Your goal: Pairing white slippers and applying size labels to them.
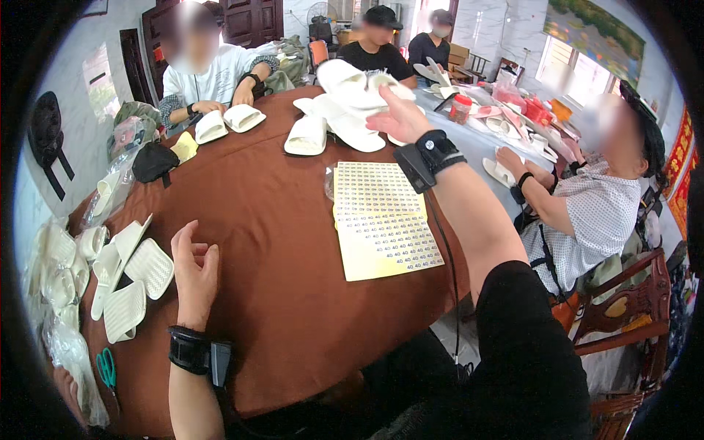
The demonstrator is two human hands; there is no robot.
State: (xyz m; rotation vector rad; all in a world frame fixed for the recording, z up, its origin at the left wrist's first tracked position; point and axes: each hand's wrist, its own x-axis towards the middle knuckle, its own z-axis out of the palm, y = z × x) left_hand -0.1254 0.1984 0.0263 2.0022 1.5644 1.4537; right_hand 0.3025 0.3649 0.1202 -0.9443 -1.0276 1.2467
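My left hand (194, 271) rests on the brown tablecloth (271, 242) with fingers loosely apart and nothing in it, just right of several white slippers (136, 282) lying sole up. My right hand (400, 116) reaches far across the table and touches the pile of white slippers (345, 106) at the far middle; whether it grips one I cannot tell. Both wrists wear black bands. A yellow sheet of small stickers (381, 220) lies flat between my arms.
Three people sit across the table and one at the right in a wooden chair (631, 308). One person handles two white slippers (224, 121). Bagged slippers (59, 271) and green scissors (107, 367) lie at the left edge. A red-lidded jar (460, 108) stands far right.
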